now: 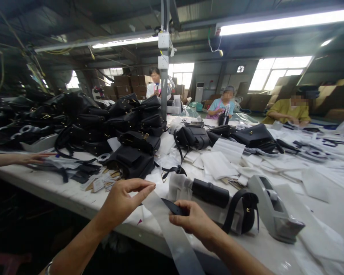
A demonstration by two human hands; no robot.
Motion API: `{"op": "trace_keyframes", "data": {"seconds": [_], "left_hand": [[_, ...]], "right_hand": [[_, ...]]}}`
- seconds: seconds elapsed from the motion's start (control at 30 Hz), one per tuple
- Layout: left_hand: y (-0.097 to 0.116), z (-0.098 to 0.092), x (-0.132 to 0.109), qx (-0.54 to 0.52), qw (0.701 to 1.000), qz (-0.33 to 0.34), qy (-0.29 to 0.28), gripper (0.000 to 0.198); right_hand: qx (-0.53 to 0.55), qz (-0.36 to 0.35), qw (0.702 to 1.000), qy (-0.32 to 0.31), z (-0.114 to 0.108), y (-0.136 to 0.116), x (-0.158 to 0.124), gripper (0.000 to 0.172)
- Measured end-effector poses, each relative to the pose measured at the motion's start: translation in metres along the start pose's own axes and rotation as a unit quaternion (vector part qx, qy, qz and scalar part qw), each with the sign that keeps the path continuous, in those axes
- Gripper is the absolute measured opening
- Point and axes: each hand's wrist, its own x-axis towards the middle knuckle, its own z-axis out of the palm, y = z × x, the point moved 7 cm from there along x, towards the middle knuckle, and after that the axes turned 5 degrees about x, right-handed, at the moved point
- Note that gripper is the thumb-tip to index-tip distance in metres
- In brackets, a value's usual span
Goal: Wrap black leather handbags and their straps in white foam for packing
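Note:
My left hand [123, 200] pinches the top end of a long translucent plastic strip [172, 233] that hangs down past the table edge. My right hand [193, 221] grips a black strap [172, 207] together with the same strip, thumb on top. The strap leads to a black bag [210, 193] partly wrapped in white paper, lying on the white table [60, 187] just beyond my hands. A curved black handle [242, 212] lies right of my right hand.
A grey tape dispenser [271, 210] stands at the right. A heap of black bags [103, 126] fills the left back. White paper sheets [220, 160] cover the middle. Another person's hand [31, 157] reaches in from the left. Three people sit at the far side.

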Motion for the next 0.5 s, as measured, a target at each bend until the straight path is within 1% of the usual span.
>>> {"op": "trace_keyframes", "data": {"seconds": [0.03,0.07,0.13,0.17,0.2,0.23,0.27,0.3,0.33,0.37,0.4,0.43,0.47,0.5], "left_hand": [[-0.005,-0.005,0.001,-0.054,0.998,-0.031,0.023,0.018],[-0.011,-0.011,0.003,-0.120,0.989,-0.063,0.058,0.019],[-0.028,-0.027,0.004,-0.256,0.949,-0.106,0.149,0.021],[-0.038,-0.033,0.002,-0.303,0.927,-0.115,0.189,0.023],[-0.048,-0.037,-0.003,-0.323,0.913,-0.119,0.217,0.030],[-0.059,-0.037,-0.010,-0.315,0.915,-0.125,0.220,0.039],[-0.070,-0.033,-0.021,-0.275,0.930,-0.130,0.207,0.047],[-0.083,-0.027,-0.036,-0.196,0.953,-0.144,0.180,0.049],[-0.096,-0.011,-0.054,-0.108,0.976,-0.164,0.099,0.047],[-0.110,0.010,-0.076,-0.038,0.984,-0.174,-0.011,0.042],[-0.123,0.031,-0.102,0.003,0.979,-0.171,-0.114,0.029],[-0.132,0.047,-0.127,0.010,0.972,-0.157,-0.177,0.020],[-0.139,0.062,-0.150,-0.001,0.960,-0.144,-0.240,0.032],[-0.145,0.072,-0.168,-0.015,0.952,-0.150,-0.268,0.033]], "right_hand": [[-0.003,0.001,1.000,0.001,0.000,0.001,0.000,0.031],[-0.004,0.002,1.000,0.001,0.000,0.002,0.000,0.030],[0.010,0.005,1.000,0.006,-0.002,0.003,0.000,0.031],[0.025,0.005,1.000,0.008,-0.003,0.002,0.000,0.031],[0.043,0.002,0.999,0.012,-0.005,0.000,0.000,0.032],[0.060,-0.006,0.998,0.016,-0.007,-0.003,0.000,0.033],[0.073,-0.016,0.997,0.020,-0.008,-0.007,0.000,0.033],[0.083,-0.025,0.996,0.022,-0.010,-0.012,0.001,0.033],[0.090,-0.033,0.995,0.023,-0.011,-0.017,0.002,0.033],[0.094,-0.040,0.994,0.025,-0.012,-0.021,0.003,0.033],[0.098,-0.045,0.994,0.025,-0.013,-0.025,0.004,0.034],[0.102,-0.047,0.993,0.025,-0.013,-0.028,0.006,0.035],[0.106,-0.049,0.993,0.023,-0.013,-0.030,0.008,0.036],[0.111,-0.052,0.992,0.019,-0.012,-0.032,0.009,0.037]]}}
